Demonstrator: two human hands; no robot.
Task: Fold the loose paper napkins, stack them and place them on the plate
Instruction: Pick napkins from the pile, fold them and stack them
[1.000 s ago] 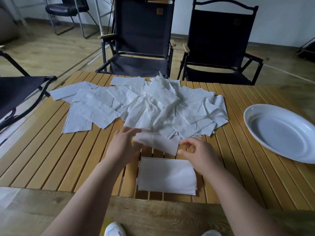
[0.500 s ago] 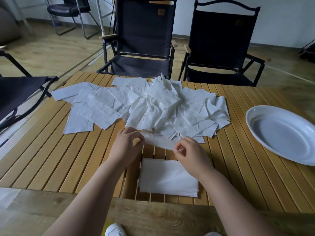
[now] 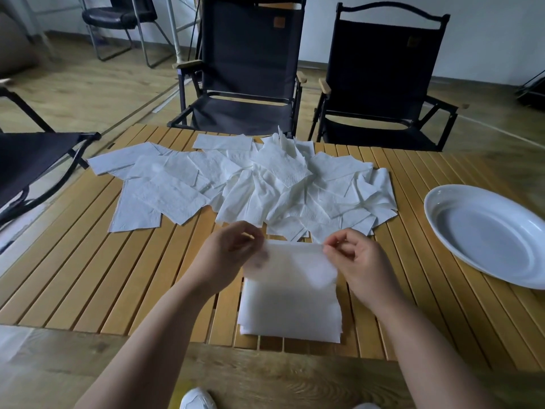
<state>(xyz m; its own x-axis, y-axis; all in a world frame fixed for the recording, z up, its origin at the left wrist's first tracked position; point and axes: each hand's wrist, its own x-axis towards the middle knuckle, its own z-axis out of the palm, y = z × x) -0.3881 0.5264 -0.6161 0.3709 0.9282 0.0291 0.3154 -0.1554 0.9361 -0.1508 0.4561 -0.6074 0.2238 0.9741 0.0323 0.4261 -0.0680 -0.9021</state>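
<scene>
Here, both hands (image 3: 230, 255) (image 3: 358, 261) pinch a napkin (image 3: 295, 262), apparently just above the stack (image 3: 290, 318).

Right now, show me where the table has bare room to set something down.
Bare table lies left of the left hand, nearer than the loose napkins, to the left edge. A narrower strip runs between the right hand and the empty plate. Crowded: the far middle under napkins, the near middle at the stack.

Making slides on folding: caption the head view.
Left hand and right hand pinch a napkin over the folded stack; loose napkins behind, plate right.
</scene>
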